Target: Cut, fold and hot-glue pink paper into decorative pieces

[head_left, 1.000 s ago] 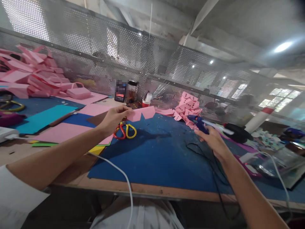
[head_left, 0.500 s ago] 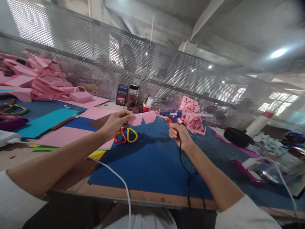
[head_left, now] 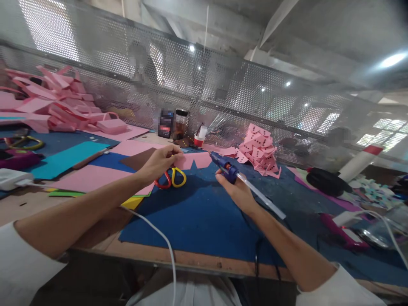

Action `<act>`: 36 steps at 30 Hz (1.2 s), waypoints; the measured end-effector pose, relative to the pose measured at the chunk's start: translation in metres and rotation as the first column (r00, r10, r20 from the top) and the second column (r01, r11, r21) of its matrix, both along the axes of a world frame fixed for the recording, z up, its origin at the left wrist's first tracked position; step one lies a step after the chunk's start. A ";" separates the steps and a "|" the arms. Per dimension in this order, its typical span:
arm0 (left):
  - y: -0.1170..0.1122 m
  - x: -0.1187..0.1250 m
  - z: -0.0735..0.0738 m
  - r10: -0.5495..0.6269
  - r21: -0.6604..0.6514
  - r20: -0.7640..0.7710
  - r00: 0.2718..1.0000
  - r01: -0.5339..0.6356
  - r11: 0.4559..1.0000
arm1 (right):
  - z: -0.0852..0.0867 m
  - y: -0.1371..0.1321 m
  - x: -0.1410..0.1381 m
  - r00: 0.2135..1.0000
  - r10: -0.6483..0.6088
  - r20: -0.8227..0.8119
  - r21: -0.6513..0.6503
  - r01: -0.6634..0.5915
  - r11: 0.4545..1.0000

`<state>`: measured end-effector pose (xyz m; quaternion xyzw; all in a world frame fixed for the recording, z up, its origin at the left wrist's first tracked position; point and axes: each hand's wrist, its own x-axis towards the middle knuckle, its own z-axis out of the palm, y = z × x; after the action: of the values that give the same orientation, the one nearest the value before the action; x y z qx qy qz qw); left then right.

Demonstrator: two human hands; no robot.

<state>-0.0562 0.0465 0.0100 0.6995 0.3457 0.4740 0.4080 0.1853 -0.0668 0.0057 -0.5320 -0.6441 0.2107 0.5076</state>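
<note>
My left hand (head_left: 159, 162) pinches a pink cut foam piece (head_left: 194, 160) with a zigzag lower edge and holds it in the air above the blue mat (head_left: 204, 212). My right hand (head_left: 237, 191) grips a blue glue gun (head_left: 225, 168), its nozzle pointing left at the right end of the pink piece. A clear glue stick (head_left: 264, 199) juts out of the gun's back toward the right. Red and yellow scissors (head_left: 172, 178) lie on the mat just under my left hand.
A heap of pink cut pieces with holes (head_left: 259, 148) sits at the back, a larger pink stack (head_left: 51, 104) at the far left. Coloured sheets (head_left: 70, 157) cover the left side. A perforated metal screen (head_left: 223, 85) backs the bench. Tools and a white cable (head_left: 366, 212) crowd the right.
My right hand has carried the glue gun leftward from the right side of the mat and tilted it, so its nozzle now meets the pink piece. My left hand has kept its hold.
</note>
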 end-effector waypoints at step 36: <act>-0.001 0.000 -0.001 0.044 0.134 -0.164 0.986 -0.022 0.991 | -0.009 -0.002 0.001 0.916 -0.089 0.391 0.047 0.077 0.996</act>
<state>-0.0562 0.0450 0.0091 0.7561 0.3581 0.4426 0.3227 0.1866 -0.0692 -0.0029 -0.5824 -0.7128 0.0679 0.3849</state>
